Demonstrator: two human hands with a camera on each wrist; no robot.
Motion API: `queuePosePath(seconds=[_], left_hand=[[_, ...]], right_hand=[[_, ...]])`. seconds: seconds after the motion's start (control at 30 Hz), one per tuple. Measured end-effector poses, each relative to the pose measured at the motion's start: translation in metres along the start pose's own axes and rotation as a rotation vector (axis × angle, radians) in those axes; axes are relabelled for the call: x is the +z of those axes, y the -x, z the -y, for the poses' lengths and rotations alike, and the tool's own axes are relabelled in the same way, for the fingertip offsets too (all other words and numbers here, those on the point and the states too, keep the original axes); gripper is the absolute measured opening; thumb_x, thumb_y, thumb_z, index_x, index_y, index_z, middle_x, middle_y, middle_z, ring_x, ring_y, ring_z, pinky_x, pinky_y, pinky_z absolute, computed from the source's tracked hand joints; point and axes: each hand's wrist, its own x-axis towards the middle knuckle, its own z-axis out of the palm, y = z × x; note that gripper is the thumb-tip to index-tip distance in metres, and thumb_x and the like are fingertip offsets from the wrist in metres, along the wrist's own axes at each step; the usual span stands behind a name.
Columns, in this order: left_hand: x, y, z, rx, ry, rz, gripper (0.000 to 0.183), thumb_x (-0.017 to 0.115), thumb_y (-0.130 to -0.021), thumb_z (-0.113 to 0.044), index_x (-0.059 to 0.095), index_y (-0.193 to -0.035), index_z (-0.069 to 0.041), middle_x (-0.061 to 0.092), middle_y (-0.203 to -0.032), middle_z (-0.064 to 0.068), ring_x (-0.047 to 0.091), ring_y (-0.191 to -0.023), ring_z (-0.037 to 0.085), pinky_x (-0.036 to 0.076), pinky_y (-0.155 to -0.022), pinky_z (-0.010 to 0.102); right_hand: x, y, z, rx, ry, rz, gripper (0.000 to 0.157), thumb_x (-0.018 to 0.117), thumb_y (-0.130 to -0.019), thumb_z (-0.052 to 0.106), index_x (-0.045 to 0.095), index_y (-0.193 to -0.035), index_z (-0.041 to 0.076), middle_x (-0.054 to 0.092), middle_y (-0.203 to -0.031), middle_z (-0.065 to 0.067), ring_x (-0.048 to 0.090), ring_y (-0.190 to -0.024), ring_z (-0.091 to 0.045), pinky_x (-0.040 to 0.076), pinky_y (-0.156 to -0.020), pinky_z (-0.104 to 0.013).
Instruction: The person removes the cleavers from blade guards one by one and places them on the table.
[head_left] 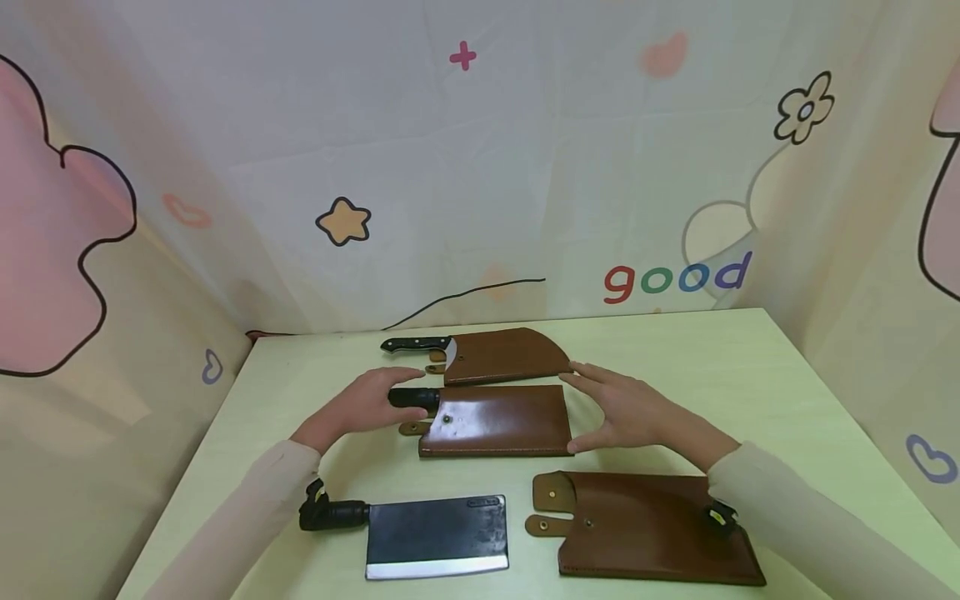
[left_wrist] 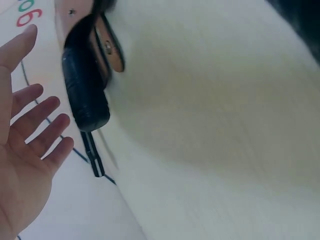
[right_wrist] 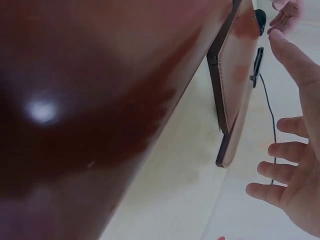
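Note:
In the middle of the table lies a cleaver in a brown leather sheath [head_left: 502, 421], its black handle [head_left: 411, 397] pointing left. My left hand [head_left: 375, 400] is over that handle; the left wrist view shows its fingers [left_wrist: 37, 120] spread beside the handle, holding nothing. At the sheath's right end hovers my right hand [head_left: 626, 408], thumb and fingers apart. Its fingers [right_wrist: 285, 172] are extended in the right wrist view, and nothing lies between them. Behind is a second knife, with a riveted black handle [head_left: 416, 343], inside a curved brown sheath [head_left: 510, 354].
Nearer the front, a bare cleaver [head_left: 438, 533] lies with its handle to the left. A larger brown sheath [head_left: 652, 525] with strap flaps lies at front right, partly under my right sleeve. A patterned curtain [head_left: 480, 167] stands behind the pale table [head_left: 750, 367].

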Motion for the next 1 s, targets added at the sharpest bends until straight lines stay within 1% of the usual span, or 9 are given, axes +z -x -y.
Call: queuePosePath(seconds=[0.17, 0.23, 0.3, 0.4, 0.43, 0.63, 0.8, 0.9, 1.0], left_hand=[[0.006, -0.010, 0.005, -0.022, 0.029, 0.058, 0.072, 0.073, -0.093, -0.048, 0.054, -0.147, -0.006, 0.055, -0.149, 0.014, 0.049, -0.140, 0.035, 0.041, -0.111, 0.053], [0.008, -0.013, 0.006, -0.037, 0.028, 0.077, 0.071, 0.073, -0.093, -0.048, 0.055, -0.146, -0.005, 0.058, -0.145, 0.014, 0.055, -0.131, 0.033, 0.045, -0.105, 0.051], [0.010, -0.016, 0.008, -0.050, 0.022, 0.090, 0.070, 0.074, -0.092, -0.047, 0.057, -0.144, -0.004, 0.062, -0.138, 0.012, 0.060, -0.118, 0.027, 0.049, -0.097, 0.045], [0.012, -0.019, 0.010, -0.067, 0.014, 0.105, 0.066, 0.075, -0.092, -0.045, 0.059, -0.141, -0.004, 0.066, -0.128, 0.010, 0.058, -0.102, 0.021, 0.049, -0.086, 0.040], [0.013, -0.020, 0.011, -0.072, 0.014, 0.108, 0.065, 0.075, -0.092, -0.044, 0.060, -0.141, -0.004, 0.066, -0.127, 0.009, 0.058, -0.101, 0.020, 0.049, -0.085, 0.039], [0.015, -0.026, 0.012, -0.101, 0.014, 0.123, 0.057, 0.076, -0.093, -0.038, 0.063, -0.137, -0.004, 0.067, -0.124, 0.008, 0.058, -0.103, 0.020, 0.050, -0.088, 0.039], [0.016, -0.031, 0.011, -0.099, -0.037, 0.102, 0.043, 0.078, -0.092, -0.027, 0.069, -0.127, -0.004, 0.069, -0.115, 0.007, 0.058, -0.100, 0.020, 0.050, -0.088, 0.040], [0.016, -0.032, 0.009, -0.117, -0.056, 0.087, 0.041, 0.081, -0.090, -0.024, 0.071, -0.124, -0.004, 0.069, -0.113, 0.008, 0.059, -0.101, 0.022, 0.050, -0.091, 0.043], [0.016, -0.031, 0.008, -0.104, -0.077, 0.068, 0.040, 0.083, -0.088, -0.022, 0.072, -0.121, -0.003, 0.070, -0.110, 0.009, 0.060, -0.100, 0.023, 0.049, -0.092, 0.044]], right_hand=[[0.010, -0.018, 0.000, -0.006, -0.029, 0.035, 0.106, 0.076, -0.076, 0.071, 0.044, -0.154, 0.007, 0.040, -0.160, -0.020, 0.046, -0.141, -0.042, 0.047, -0.103, -0.058], [0.015, -0.023, 0.000, 0.005, -0.041, 0.059, 0.108, 0.076, -0.075, 0.073, 0.043, -0.155, 0.008, 0.040, -0.159, -0.020, 0.046, -0.141, -0.042, 0.046, -0.104, -0.058], [0.019, -0.028, 0.000, 0.013, -0.049, 0.083, 0.109, 0.076, -0.074, 0.074, 0.043, -0.155, 0.008, 0.040, -0.159, -0.020, 0.045, -0.141, -0.042, 0.045, -0.106, -0.058], [0.026, -0.035, 0.001, 0.018, -0.051, 0.109, 0.112, 0.077, -0.072, 0.074, 0.042, -0.155, 0.007, 0.041, -0.158, -0.022, 0.044, -0.142, -0.042, 0.044, -0.107, -0.058], [0.028, -0.036, 0.001, 0.021, -0.051, 0.116, 0.113, 0.077, -0.072, 0.074, 0.042, -0.155, 0.007, 0.041, -0.158, -0.022, 0.044, -0.142, -0.042, 0.044, -0.107, -0.058], [0.037, -0.042, 0.001, 0.045, -0.069, 0.155, 0.119, 0.080, -0.068, 0.075, 0.039, -0.157, 0.008, 0.040, -0.159, -0.021, 0.042, -0.143, -0.041, 0.042, -0.109, -0.057], [0.041, -0.044, 0.003, 0.052, -0.085, 0.185, 0.124, 0.081, -0.065, 0.076, 0.035, -0.159, 0.009, 0.037, -0.160, -0.018, 0.040, -0.145, -0.039, 0.041, -0.110, -0.057], [0.043, -0.046, 0.004, 0.039, -0.076, 0.197, 0.126, 0.082, -0.064, 0.076, 0.033, -0.160, 0.009, 0.035, -0.161, -0.019, 0.041, -0.144, -0.039, 0.042, -0.109, -0.056], [0.045, -0.047, 0.005, 0.037, -0.065, 0.201, 0.125, 0.082, -0.064, 0.075, 0.033, -0.160, 0.010, 0.036, -0.161, -0.018, 0.043, -0.143, -0.039, 0.043, -0.109, -0.055]])
